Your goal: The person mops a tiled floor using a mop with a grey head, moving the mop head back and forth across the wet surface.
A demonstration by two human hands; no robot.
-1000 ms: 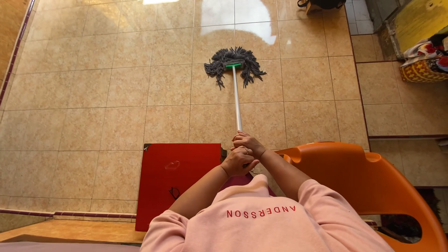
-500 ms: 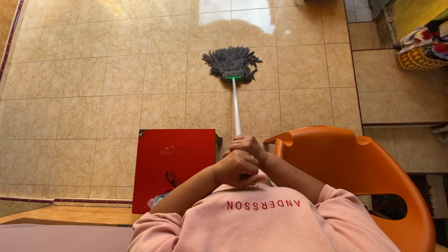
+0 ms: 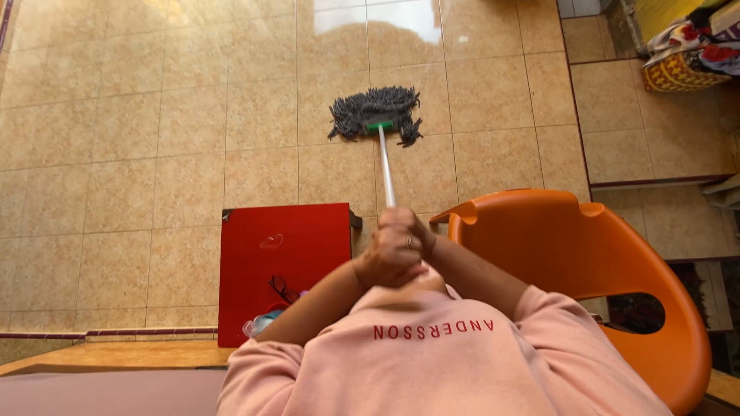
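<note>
Since the earlier frame, the mop head (image 3: 375, 114) has been drawn nearer along the floor (image 3: 154, 139), and its grey strands now bunch on the far side of the green clamp. Both hands close around the top of the white mop handle (image 3: 385, 166): the left hand (image 3: 384, 266) wraps the lower position, the right hand (image 3: 408, 229) stacks directly above it, each grip pressed tight on the shaft. A red desk (image 3: 262, 285) stands just left of the hands; an orange chair (image 3: 586, 262) stands to the right.
</note>
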